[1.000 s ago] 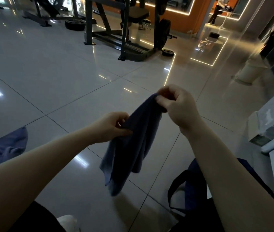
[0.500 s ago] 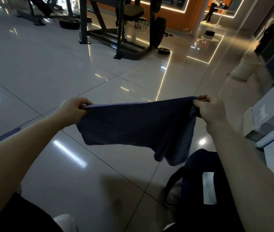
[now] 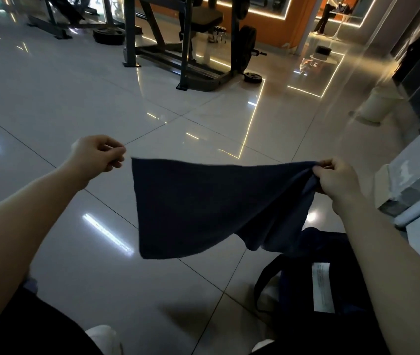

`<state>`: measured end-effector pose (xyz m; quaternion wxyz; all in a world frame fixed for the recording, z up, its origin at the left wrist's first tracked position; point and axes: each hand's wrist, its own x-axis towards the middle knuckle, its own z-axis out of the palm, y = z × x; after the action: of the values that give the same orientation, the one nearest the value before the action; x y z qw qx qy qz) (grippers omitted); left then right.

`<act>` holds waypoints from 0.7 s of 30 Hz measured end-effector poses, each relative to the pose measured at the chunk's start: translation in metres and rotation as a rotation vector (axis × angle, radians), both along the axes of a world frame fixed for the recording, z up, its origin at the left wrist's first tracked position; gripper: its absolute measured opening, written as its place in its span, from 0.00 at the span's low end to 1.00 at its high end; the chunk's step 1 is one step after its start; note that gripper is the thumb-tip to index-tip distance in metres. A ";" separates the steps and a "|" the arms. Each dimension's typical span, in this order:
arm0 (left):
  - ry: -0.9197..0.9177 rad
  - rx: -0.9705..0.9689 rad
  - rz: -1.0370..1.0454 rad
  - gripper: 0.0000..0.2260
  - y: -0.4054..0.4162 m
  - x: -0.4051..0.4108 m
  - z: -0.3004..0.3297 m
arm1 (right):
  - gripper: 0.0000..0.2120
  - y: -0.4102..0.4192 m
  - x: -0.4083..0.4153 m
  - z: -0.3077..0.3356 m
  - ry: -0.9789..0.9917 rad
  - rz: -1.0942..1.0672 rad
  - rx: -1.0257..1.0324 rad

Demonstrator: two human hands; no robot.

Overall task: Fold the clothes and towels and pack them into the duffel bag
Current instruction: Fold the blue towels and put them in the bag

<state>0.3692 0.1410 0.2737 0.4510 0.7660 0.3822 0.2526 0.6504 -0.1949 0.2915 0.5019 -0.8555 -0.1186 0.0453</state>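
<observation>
A dark blue towel [image 3: 203, 203] hangs spread in the air in front of me. My right hand [image 3: 337, 180] pinches its upper right corner, where the cloth bunches. My left hand [image 3: 98, 153] is at the same height on the left with its fingers pinched together. A narrow strip of floor shows between those fingertips and the towel's upper left corner. The dark navy duffel bag [image 3: 296, 303] sits on the floor at lower right, under my right forearm. It has a white label and a black strap loop [image 3: 261, 285].
Glossy tiled floor [image 3: 75, 98] stretches ahead. A weight rack with a bench [image 3: 191, 47] and a loose plate [image 3: 253, 77] stand at the back. A pale bin [image 3: 380, 103] and a white cabinet [image 3: 409, 185] line the right side. My white shoes [image 3: 103, 336] are below.
The hands went from close together with the towel bunched to wide apart with it spread. Since half a second ago the towel's left corner has come away from my left fingers.
</observation>
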 end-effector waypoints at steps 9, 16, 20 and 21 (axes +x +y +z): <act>0.018 -0.052 -0.067 0.02 -0.012 0.007 0.000 | 0.03 0.010 -0.014 -0.001 -0.130 0.195 -0.171; 0.014 -0.031 -0.353 0.03 -0.081 0.037 0.010 | 0.02 0.043 -0.058 0.015 -0.315 0.464 -0.274; -0.043 0.049 -0.637 0.22 -0.125 0.052 0.014 | 0.03 0.063 -0.091 0.026 -0.346 0.630 -0.186; -0.056 0.059 -0.676 0.22 -0.131 0.055 0.015 | 0.03 0.067 -0.099 0.028 -0.314 0.694 -0.163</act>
<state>0.4242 0.0096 0.2888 0.4973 0.8548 0.0865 0.1206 0.5517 -0.1280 0.3195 0.3628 -0.7983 -0.4721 0.0902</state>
